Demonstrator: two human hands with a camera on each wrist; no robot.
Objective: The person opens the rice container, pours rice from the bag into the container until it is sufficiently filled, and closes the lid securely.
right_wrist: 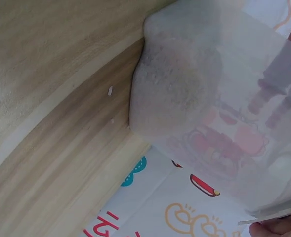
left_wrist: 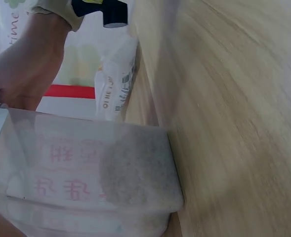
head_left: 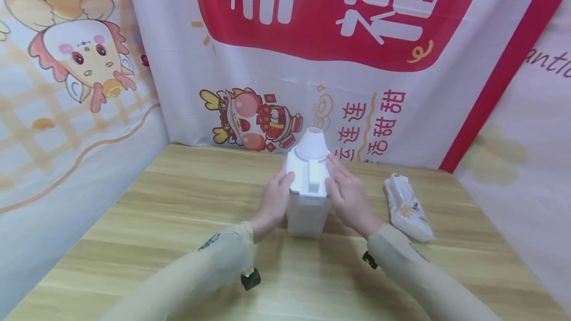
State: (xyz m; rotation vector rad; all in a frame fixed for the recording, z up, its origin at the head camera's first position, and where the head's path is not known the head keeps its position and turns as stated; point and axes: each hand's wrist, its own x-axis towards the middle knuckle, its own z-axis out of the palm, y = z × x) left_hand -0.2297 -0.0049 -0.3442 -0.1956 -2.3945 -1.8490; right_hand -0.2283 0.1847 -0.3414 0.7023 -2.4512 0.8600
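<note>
A translucent plastic storage container (head_left: 308,218) stands upright on the wooden table, with a white lid (head_left: 298,175) on top. A white cone-shaped piece (head_left: 312,145), narrow end up, sits on the far part of that lid. My left hand (head_left: 273,201) grips the container's upper left side, thumb at the lid's edge. On the opposite side my right hand (head_left: 350,196) holds it the same way, fingers reaching along the lid's rim. Pale grains that look like rice (left_wrist: 140,170) fill the container's lower part, seen through its wall in both wrist views.
To the right of the container lies a white printed plastic bag (head_left: 408,207). A few loose grains (right_wrist: 110,91) are on the table beside the container's base. Printed cloth (head_left: 276,73) hangs along the table's back edge, with more at both sides.
</note>
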